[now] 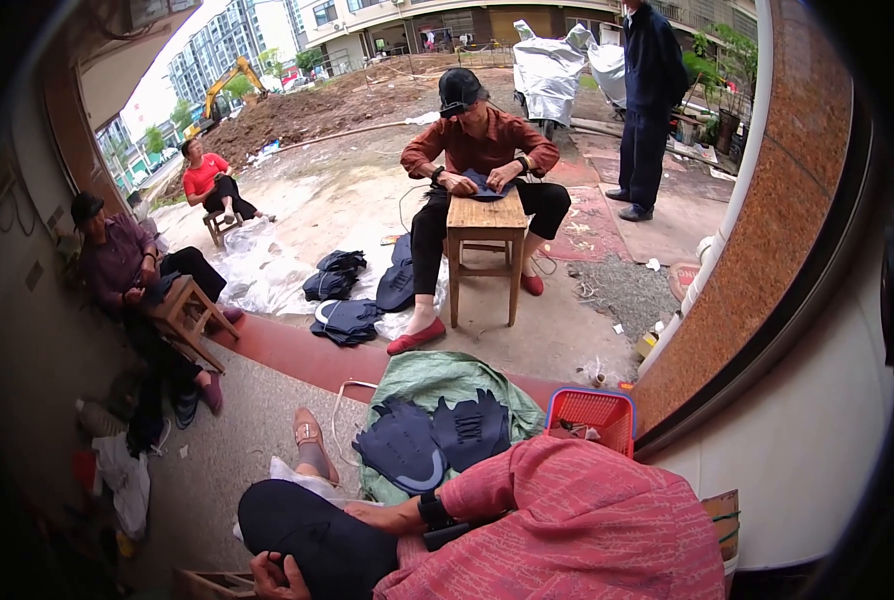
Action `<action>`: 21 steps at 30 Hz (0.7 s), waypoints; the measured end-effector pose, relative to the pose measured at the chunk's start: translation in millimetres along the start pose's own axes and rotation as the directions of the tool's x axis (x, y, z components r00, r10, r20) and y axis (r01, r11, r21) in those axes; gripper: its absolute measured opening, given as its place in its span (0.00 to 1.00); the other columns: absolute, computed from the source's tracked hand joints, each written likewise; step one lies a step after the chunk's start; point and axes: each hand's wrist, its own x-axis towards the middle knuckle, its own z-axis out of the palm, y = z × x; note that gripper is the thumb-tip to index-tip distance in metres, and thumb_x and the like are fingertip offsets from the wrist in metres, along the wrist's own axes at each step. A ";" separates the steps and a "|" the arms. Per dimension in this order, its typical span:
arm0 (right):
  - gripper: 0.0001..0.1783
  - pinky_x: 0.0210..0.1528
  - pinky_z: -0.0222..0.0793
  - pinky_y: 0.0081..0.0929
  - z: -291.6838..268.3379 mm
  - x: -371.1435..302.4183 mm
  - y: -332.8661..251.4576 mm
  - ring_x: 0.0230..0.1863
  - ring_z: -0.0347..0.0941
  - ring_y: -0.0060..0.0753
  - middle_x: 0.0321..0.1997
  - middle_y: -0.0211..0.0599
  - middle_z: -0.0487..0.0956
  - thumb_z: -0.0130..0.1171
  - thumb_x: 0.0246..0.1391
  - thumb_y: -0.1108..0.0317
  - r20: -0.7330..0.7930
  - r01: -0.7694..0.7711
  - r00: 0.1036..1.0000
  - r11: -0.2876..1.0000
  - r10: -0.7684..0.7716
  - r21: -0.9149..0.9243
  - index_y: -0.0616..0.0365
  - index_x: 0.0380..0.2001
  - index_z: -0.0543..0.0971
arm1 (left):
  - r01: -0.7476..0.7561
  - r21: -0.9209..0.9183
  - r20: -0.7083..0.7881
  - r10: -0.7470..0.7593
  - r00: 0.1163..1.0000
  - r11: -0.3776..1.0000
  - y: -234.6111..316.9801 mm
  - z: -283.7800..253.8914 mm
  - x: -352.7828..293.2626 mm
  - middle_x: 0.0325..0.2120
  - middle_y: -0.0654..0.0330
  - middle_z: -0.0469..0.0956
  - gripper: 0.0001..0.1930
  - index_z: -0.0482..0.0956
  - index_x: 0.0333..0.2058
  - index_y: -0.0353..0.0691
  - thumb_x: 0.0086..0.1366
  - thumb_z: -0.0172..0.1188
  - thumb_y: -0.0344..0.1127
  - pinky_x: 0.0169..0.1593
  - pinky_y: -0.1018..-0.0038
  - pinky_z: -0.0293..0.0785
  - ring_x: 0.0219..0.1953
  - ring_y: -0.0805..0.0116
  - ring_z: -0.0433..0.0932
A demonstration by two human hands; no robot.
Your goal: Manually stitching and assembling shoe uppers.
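A dark, rounded piece that looks like cloth (307,535) lies across my lap, with a faint seam line on it. Its near left edge is pinched by my left hand (279,576), thumb and fingers bent together. My right hand (379,515) reaches in from the pink sleeve, with a black band at the wrist; it rests against the far right edge, its fingers hidden by the piece. Beyond it, on a green woven sack (437,372), lie dark blue cut panels (402,443) with comb-like edges, one carrying a pale curved strip.
A red plastic basket (592,410) stands right of the sack. Ahead, a person works dark material on a wooden stool (487,215). Bundled dark panels (349,318) lie on plastic sheeting. Another person sits left with a stool (182,310); one sits farther back, one stands right.
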 end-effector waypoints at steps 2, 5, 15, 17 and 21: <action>0.25 0.51 0.64 0.26 1.8 0.7 -2.7 0.44 0.70 0.23 0.40 0.35 0.78 0.44 0.62 0.53 -0.017 -0.018 1.000 1.000 0.018 0.025 0.69 0.41 0.75 | 0.001 -0.008 -0.006 -0.001 1.000 1.000 -0.8 -0.1 -0.9 0.19 0.65 0.61 0.09 0.74 0.37 0.37 0.61 0.61 0.34 0.25 0.74 0.58 0.19 0.73 0.58; 0.26 0.50 0.64 0.26 1.4 0.6 0.4 0.44 0.70 0.24 0.40 0.35 0.78 0.43 0.62 0.52 -0.047 0.004 0.999 1.000 -0.003 0.016 0.69 0.40 0.75 | 0.002 -0.025 -0.005 -0.002 1.000 1.000 -1.8 0.5 -0.5 0.19 0.66 0.61 0.09 0.74 0.37 0.37 0.61 0.61 0.34 0.25 0.74 0.58 0.20 0.74 0.58; 0.25 0.50 0.64 0.30 0.4 0.7 -5.0 0.44 0.71 0.30 0.40 0.42 0.78 0.40 0.62 0.54 -0.006 0.009 1.000 0.983 -0.010 -0.184 0.69 0.38 0.75 | 0.006 -0.022 -0.013 -0.006 1.000 1.000 -5.0 -1.7 -2.8 0.18 0.67 0.61 0.09 0.74 0.36 0.37 0.61 0.62 0.34 0.24 0.76 0.57 0.19 0.76 0.57; 0.25 0.51 0.64 0.29 -2.5 -1.0 8.8 0.44 0.71 0.31 0.40 0.42 0.78 0.40 0.62 0.54 -0.015 0.083 0.996 0.962 -0.090 -0.260 0.69 0.38 0.75 | -0.040 0.009 -0.018 0.041 0.999 0.999 -5.6 0.0 -2.0 0.18 0.68 0.60 0.08 0.74 0.36 0.37 0.62 0.62 0.33 0.24 0.76 0.56 0.19 0.76 0.56; 0.22 0.52 0.62 0.32 -7.9 -1.4 14.1 0.46 0.69 0.34 0.45 0.45 0.76 0.42 0.62 0.57 0.005 0.001 1.000 0.988 0.000 -0.155 0.69 0.43 0.73 | -0.021 -0.014 -0.009 0.021 1.000 1.000 -5.8 -0.6 -2.2 0.18 0.68 0.59 0.08 0.73 0.36 0.37 0.62 0.61 0.33 0.24 0.77 0.55 0.19 0.77 0.55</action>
